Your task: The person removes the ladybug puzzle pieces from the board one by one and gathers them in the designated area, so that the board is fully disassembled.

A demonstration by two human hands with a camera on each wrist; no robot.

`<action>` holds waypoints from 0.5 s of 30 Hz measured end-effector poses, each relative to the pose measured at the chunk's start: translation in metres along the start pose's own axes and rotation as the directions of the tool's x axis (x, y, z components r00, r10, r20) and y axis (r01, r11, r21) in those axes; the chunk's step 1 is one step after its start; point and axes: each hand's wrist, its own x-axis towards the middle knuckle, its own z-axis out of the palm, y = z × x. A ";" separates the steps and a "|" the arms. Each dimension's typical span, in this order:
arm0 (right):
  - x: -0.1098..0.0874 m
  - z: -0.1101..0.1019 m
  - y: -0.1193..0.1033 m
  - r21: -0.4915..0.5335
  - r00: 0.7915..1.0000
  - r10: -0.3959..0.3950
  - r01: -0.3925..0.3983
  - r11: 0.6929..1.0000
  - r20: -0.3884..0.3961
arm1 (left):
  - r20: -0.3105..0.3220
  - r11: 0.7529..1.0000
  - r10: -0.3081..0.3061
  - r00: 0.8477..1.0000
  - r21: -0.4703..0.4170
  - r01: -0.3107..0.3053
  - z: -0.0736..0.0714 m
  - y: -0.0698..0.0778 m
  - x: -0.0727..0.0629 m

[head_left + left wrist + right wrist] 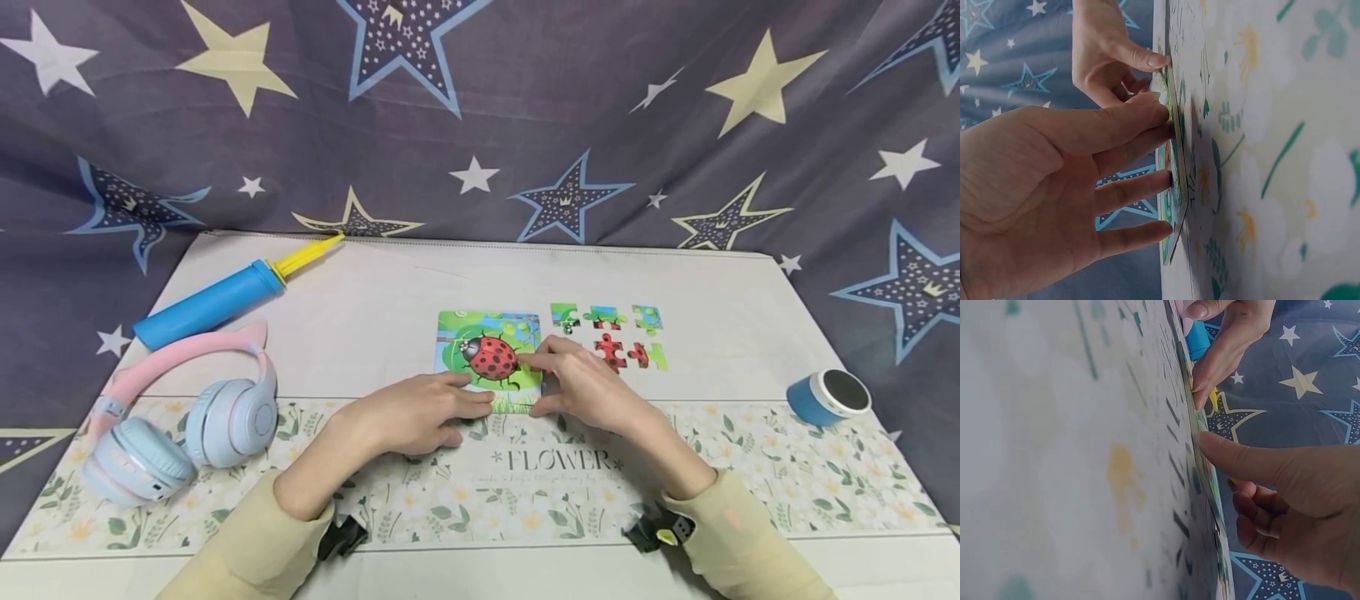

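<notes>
A square jigsaw board (pixel 477 323) with a red, black-spotted ladybug on green and blue lies flat near the table's middle. My left hand (pixel 420 412) has its fingers stretched out, their tips resting on the board's lower left part. From the other side, my right hand (pixel 588 385) reaches over with its index finger laid on the ladybug. Its thumb (pixel 1235 456) touches the board's near edge, and the remaining fingers (pixel 1260 515) are loosely bent with nothing seen in them. Several loose puzzle pieces (pixel 611 352) lie right of the board, partly behind the right hand.
Pink and blue headphones (pixel 231 421) rest at the left, with a blue hand pump (pixel 213 304) with a yellow nozzle behind them. A small blue and white cylindrical device (pixel 825 398) stands at the right. A starry curtain (pixel 480 125) hangs behind the white table (pixel 375 317).
</notes>
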 end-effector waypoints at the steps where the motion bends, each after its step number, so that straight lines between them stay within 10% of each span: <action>1: 0.000 0.000 0.000 -0.002 1.000 0.000 0.000 1.000 0.001 | 0.000 1.000 0.000 1.000 0.000 0.000 0.000 0.000 0.000; 15: -0.012 -0.019 0.019 -0.002 0.999 -0.028 0.028 1.000 -0.026 | -0.009 1.000 0.012 1.000 0.010 -0.012 0.001 -0.001 -0.001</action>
